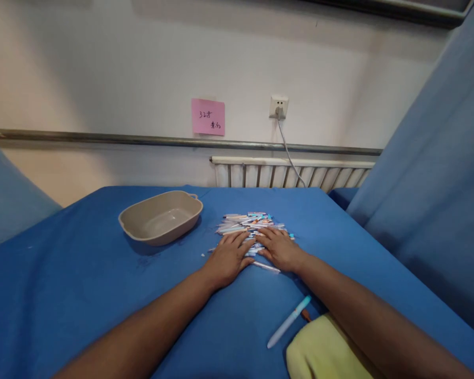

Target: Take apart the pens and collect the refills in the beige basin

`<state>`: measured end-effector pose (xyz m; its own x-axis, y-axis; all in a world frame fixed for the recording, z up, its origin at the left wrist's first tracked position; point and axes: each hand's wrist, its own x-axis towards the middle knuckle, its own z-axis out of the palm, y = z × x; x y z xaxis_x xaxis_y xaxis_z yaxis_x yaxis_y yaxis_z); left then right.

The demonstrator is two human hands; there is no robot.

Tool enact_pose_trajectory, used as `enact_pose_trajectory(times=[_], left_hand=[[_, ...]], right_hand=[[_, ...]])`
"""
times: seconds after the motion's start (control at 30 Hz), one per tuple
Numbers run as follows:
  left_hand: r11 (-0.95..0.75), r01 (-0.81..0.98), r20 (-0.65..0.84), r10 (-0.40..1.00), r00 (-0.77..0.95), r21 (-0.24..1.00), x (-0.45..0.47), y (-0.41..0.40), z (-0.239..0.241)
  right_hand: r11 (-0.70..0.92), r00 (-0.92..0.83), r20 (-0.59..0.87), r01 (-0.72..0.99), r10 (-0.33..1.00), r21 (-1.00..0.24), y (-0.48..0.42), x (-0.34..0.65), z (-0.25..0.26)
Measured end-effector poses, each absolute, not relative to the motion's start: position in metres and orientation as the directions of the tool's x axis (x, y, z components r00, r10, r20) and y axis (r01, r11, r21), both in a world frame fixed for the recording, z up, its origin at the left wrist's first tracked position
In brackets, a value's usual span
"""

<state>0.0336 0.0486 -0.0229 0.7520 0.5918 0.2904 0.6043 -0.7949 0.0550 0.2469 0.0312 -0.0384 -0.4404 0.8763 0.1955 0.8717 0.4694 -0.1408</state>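
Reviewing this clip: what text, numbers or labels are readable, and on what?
Pink note on the wall: "32", then a handwritten character and a second handwritten line, both too unclear to read.
Pile of pens under the left hand and right hand: any print too small to read.
Loose pen nearer the camera: nothing readable.
Beige tray, wall socket: no text.

White wall, radiator, blue curtain
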Motion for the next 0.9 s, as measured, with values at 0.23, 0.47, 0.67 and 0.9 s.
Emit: enact_pose_trajectory(times=[0.23,0.47,0.67,0.9], left_hand=[[-0.801,0.525,0.183,0.584,0.791,0.288,0.039,-0.033,-0.004],[-0.811,0.53,-0.034,0.54,0.841,0.247,0.053,-0.067,-0.009],[-0.788,0.564,-0.007,0.58,0.814,0.246,0.048,-0.059,-0.005],[-0.784,0.576,-0.03,0.587,0.809,0.231,0.057,-0.059,-0.007]], right_hand=[[0.429,-0.329,0.331,0.852,0.884,-0.3,0.005,0.263,-0.004],[0.428,-0.228,0.391,0.704,0.892,-0.566,-0.022,0.246,0.008],[0.386,-0.239,0.314,0.709,0.919,-0.59,-0.025,0.241,-0.01],[0.379,-0.354,0.135,0.856,0.925,-0.351,-0.02,0.234,-0.024]])
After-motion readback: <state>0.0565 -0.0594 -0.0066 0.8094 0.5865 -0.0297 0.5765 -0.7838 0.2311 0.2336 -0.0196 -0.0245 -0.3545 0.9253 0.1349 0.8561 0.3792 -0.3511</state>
